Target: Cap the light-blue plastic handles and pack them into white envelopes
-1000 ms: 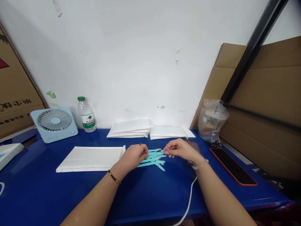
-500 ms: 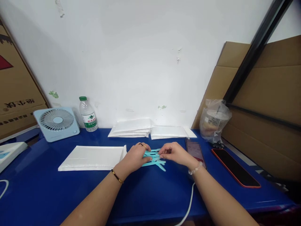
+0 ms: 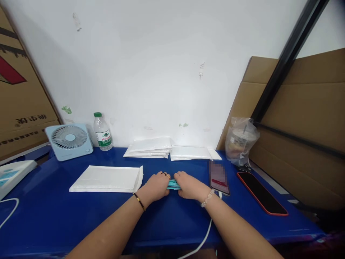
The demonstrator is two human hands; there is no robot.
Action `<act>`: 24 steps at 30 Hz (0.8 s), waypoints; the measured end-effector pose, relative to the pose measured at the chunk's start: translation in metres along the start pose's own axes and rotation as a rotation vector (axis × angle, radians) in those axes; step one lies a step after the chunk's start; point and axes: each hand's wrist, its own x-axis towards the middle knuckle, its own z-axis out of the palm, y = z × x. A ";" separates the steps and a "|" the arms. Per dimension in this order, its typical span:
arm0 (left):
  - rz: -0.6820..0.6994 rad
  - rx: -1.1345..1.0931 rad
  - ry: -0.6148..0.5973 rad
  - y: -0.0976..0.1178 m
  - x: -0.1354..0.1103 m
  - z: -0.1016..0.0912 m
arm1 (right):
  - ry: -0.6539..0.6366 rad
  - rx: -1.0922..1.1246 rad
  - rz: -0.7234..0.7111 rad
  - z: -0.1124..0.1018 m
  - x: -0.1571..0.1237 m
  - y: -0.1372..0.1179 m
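My left hand (image 3: pixel 157 186) and my right hand (image 3: pixel 188 186) sit side by side on the blue table (image 3: pixel 81 216), fingers curled down over a small bundle of teal plastic strips (image 3: pixel 173 185). Only a short piece of the strips shows between the two hands; the rest is hidden under the fingers. Both hands press the strips together from either side. My left hand wears rings and a dark bracelet; my right wrist has a bead bracelet.
A stack of white padded mailers (image 3: pixel 106 178) lies left of my hands; more mailers (image 3: pixel 167 151) sit by the wall. A phone on a white cable (image 3: pixel 219 178) and a red-cased phone (image 3: pixel 261 192) lie right. A fan (image 3: pixel 69 140), bottle (image 3: pixel 102 132), bagged drink (image 3: pixel 240 140) and cardboard (image 3: pixel 304 122) stand around.
The spread-out teal strips have been gathered into a tight bundle. Both hands moved together and closed over them, the right hand shifting left off the phone.
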 end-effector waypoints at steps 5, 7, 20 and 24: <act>-0.006 -0.114 0.082 0.006 0.004 0.009 | 0.008 -0.084 -0.014 -0.008 0.001 -0.001; -0.032 -0.292 0.147 0.008 0.008 0.009 | 0.042 -0.065 -0.017 -0.030 -0.004 0.003; -0.329 -0.982 0.525 0.085 0.021 0.011 | 0.215 0.174 -0.357 -0.105 -0.023 0.002; -0.335 -0.940 0.535 0.086 0.009 0.017 | 0.275 0.226 -0.392 -0.090 -0.025 -0.013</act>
